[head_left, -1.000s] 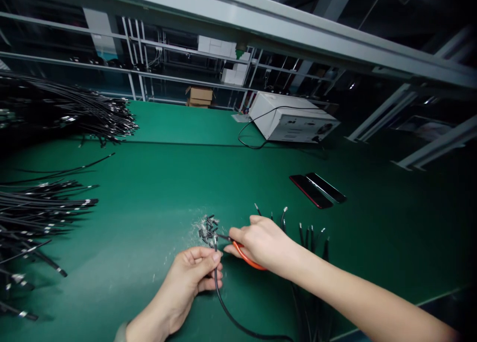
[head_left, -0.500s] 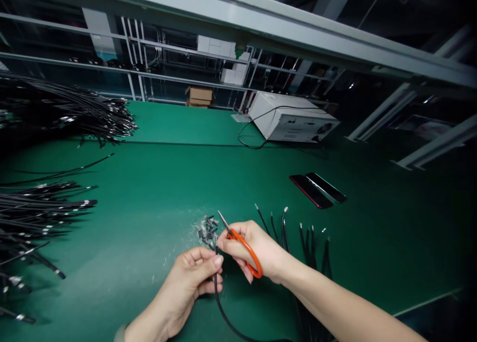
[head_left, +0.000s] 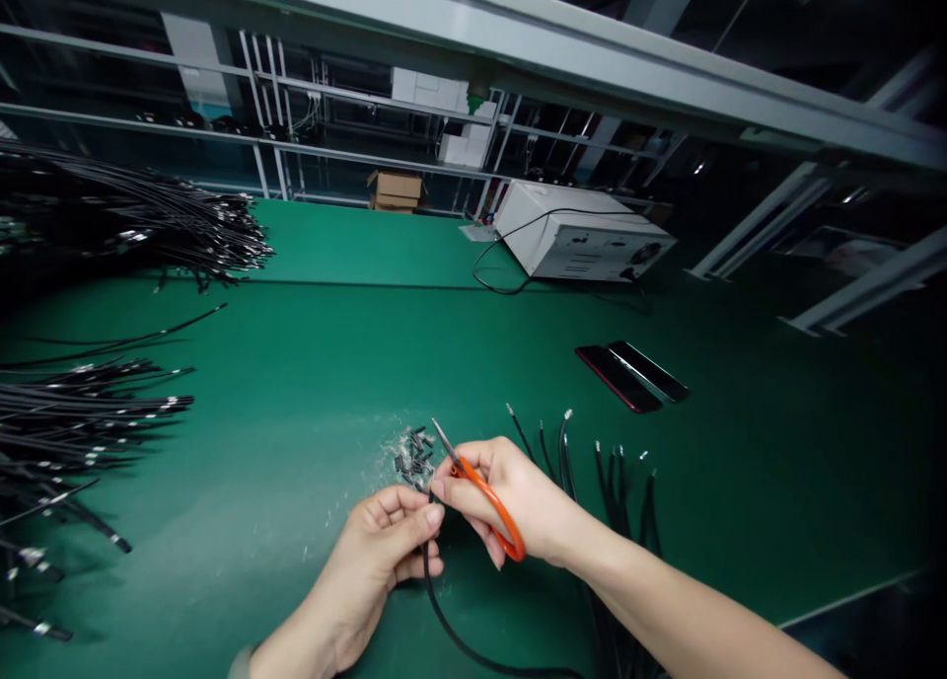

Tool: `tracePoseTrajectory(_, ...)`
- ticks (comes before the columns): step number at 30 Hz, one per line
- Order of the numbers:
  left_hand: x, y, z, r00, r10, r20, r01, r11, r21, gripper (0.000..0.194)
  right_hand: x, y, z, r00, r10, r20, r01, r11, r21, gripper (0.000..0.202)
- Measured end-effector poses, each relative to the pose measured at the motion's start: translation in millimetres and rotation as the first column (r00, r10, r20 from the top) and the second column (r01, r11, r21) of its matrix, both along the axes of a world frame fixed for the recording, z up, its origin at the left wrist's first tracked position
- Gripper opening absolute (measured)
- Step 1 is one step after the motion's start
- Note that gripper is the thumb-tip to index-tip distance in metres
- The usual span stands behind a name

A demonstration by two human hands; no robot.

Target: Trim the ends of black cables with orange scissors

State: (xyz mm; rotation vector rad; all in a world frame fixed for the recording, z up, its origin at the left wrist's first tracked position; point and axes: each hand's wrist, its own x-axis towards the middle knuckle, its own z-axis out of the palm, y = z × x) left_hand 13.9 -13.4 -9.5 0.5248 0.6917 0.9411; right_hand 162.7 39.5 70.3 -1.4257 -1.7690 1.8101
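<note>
My left hand [head_left: 385, 541] pinches a black cable [head_left: 444, 620] near its end, and the cable curves down to the right below the fingers. Orange-handled scissors [head_left: 497, 506] rest in my right hand [head_left: 510, 491], their blades pointing up and to the left. The right thumb and forefinger are pressed together at the cable's tip, just above the left fingertips; the tip itself is mostly hidden. Just beyond the hands lies a small heap of short black offcuts [head_left: 414, 454] with pale fibres scattered around it.
Bundles of black cables [head_left: 96, 403] cover the left side of the green table [head_left: 311, 353]. More cable ends [head_left: 611, 472] lie right of my hands. Two dark phone-like slabs [head_left: 621, 378] sit farther right, and a white metal box [head_left: 577, 235] with a cord stands behind.
Both hands hold nearly the same pose. The scissors' handle and the right fingers have shifted very slightly downward, and the cable's lower curve has moved a little left.
</note>
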Motion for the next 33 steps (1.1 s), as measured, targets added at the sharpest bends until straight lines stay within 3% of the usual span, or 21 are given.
tracePoseTrajectory(9,1,2,-7.9,0.998,0.050,-0.034,-0.051,0.999,-0.008,0.052,1,2,-3.3,1.000,0.008,-0.001,-0.008,1.000,0.007,0.021)
tracePoseTrajectory(16,-2,0,-3.9,0.997,0.010,-0.082,-0.006,0.999,0.048,0.055,1,4,-0.7,0.999,0.049,0.016,-0.049,0.999,0.015,0.027)
tracePoseTrajectory(18,-2,1,-0.4,0.997,0.011,-0.080,-0.007,0.998,0.057,0.055,4,4,0.4,0.993,0.097,0.069,-0.105,0.987,0.122,0.029)
tracePoseTrajectory(20,-2,1,3.2,0.997,0.031,-0.076,-0.026,0.998,0.057,0.057,11,4,1.1,0.957,0.129,0.259,-0.228,0.888,0.400,0.030)
tracePoseTrajectory(22,-2,2,6.2,0.997,0.037,-0.067,-0.033,0.998,0.057,0.056,20,3,-0.2,0.875,0.081,0.478,-0.398,0.684,0.612,0.030)
tracePoseTrajectory(25,-1,2,8.3,0.998,0.035,-0.044,-0.032,0.998,0.061,0.052,31,2,-8.3,0.754,0.043,0.656,-0.588,0.489,0.644,0.031)
tracePoseTrajectory(28,-1,1,8.0,0.999,0.026,-0.041,-0.023,0.998,0.064,0.050,34,1,-19.6,0.670,-0.002,0.743,-0.694,0.356,0.626,0.031)
tracePoseTrajectory(33,0,0,5.7,0.999,0.005,-0.036,-0.003,0.998,0.059,0.048,30,4,-28.2,0.666,-0.057,0.744,-0.712,0.250,0.656,0.030)
